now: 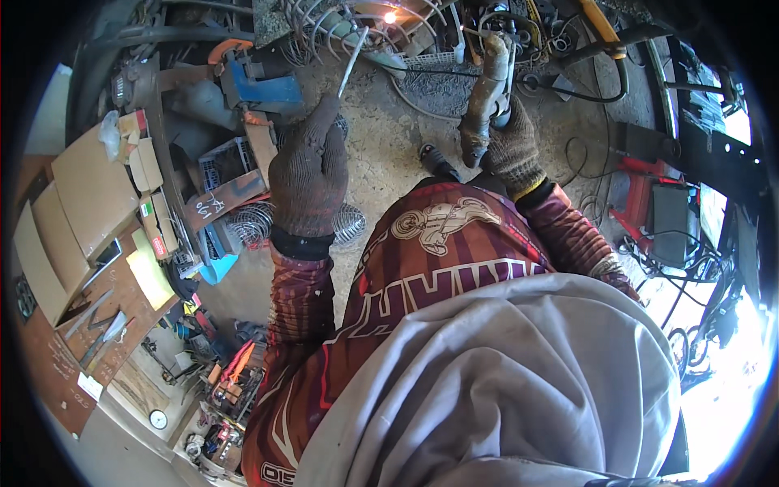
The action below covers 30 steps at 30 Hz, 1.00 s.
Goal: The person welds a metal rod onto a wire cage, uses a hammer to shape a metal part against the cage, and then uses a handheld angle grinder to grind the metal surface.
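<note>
A: What does the left hand (308, 170) hold?

B: It wears a dark knitted glove, and its fingers are closed around a thin metal rod (352, 63). The rod goes up and away from the hand, toward a small bright glowing spot (390, 16) at the top of the picture.

A: And the right hand (510, 146)?

B: It also wears a knitted glove. It is closed around the handle of a worn, dirty welding holder (487, 93), which stands almost upright and points to the same area. A black cable (454, 73) runs just beside it.

A: Where is the glowing spot?

B: It is at a bundle of bent wire pieces (324, 32) on the concrete floor (389, 154), well in front of both hands.

A: What else is around?

B: On the left there is a blue tool (260, 85), some cardboard boxes (89, 195) and a wire spring coil (251, 223) near the left wrist. On the right stands a red machine (649, 207) with cables. The person wears a dark red patterned shirt with long sleeves, and a grey cloth (519, 381) hangs below.
</note>
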Available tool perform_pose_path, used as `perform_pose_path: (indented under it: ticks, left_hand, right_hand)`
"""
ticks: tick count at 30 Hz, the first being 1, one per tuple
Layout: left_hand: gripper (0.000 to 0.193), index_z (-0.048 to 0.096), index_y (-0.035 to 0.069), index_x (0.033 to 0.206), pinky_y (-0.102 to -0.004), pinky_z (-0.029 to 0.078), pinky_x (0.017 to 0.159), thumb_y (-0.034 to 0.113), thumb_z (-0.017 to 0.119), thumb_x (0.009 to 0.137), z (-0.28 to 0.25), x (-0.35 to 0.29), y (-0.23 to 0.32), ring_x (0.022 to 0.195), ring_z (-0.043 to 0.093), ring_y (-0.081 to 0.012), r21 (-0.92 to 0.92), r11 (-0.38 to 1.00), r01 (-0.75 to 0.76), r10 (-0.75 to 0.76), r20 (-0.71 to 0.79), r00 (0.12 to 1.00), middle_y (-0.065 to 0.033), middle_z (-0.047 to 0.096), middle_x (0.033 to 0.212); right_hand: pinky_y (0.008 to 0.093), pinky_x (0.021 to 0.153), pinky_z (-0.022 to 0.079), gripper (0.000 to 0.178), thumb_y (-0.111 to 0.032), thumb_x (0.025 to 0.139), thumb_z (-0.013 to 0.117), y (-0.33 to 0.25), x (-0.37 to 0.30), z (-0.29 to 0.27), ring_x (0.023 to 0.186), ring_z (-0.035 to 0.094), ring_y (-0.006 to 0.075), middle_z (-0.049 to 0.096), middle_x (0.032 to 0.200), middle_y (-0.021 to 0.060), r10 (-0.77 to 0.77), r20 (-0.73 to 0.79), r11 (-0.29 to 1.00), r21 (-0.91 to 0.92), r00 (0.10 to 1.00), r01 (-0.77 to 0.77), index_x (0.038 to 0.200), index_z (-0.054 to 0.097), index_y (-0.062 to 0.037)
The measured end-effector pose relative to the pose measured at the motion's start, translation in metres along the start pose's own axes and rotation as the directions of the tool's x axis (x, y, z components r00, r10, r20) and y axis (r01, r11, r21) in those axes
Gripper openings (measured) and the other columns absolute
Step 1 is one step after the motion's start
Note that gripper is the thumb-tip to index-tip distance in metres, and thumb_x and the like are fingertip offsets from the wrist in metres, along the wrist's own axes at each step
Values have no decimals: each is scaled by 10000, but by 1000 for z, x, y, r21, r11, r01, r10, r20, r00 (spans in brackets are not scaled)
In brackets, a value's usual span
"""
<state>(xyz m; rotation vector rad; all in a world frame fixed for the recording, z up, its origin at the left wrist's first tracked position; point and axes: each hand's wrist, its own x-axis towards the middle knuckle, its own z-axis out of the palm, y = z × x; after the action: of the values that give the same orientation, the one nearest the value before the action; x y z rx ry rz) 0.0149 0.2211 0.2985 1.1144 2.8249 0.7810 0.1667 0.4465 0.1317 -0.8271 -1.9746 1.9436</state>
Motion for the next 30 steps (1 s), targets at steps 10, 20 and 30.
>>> perform_pose_path:
  ticks: [10,20,30]
  left_hand:
    - [392,596,165,1309,-442,531,674,165,637,920,24,16,-15,801,687,-358,124,979,-159,164,-28,986,-157,703,913]
    - [305,638,133,1238,-410,560,732,156,607,935,-14,11,0,876,695,-358,167,981,-98,88,61,994,-148,711,1035]
    - [262,661,131,1185,-410,534,784,206,592,944,-38,54,3,859,678,-332,566,699,-437,251,378,891,-127,695,1012]
  right_hand:
    - [325,894,504,536,-198,802,822,6,-38,19,1035,636,161,654,1133,70,14,-133,994,-104,991,-28,1238,546,-53]
    - [327,868,514,517,-266,780,834,-9,-60,12,970,662,158,696,1048,76,9,-160,982,-184,987,-39,1192,594,-66]
    - [331,850,514,462,-236,810,801,11,-66,-18,957,660,176,688,1046,77,57,-42,995,-74,997,-60,1175,580,-60]
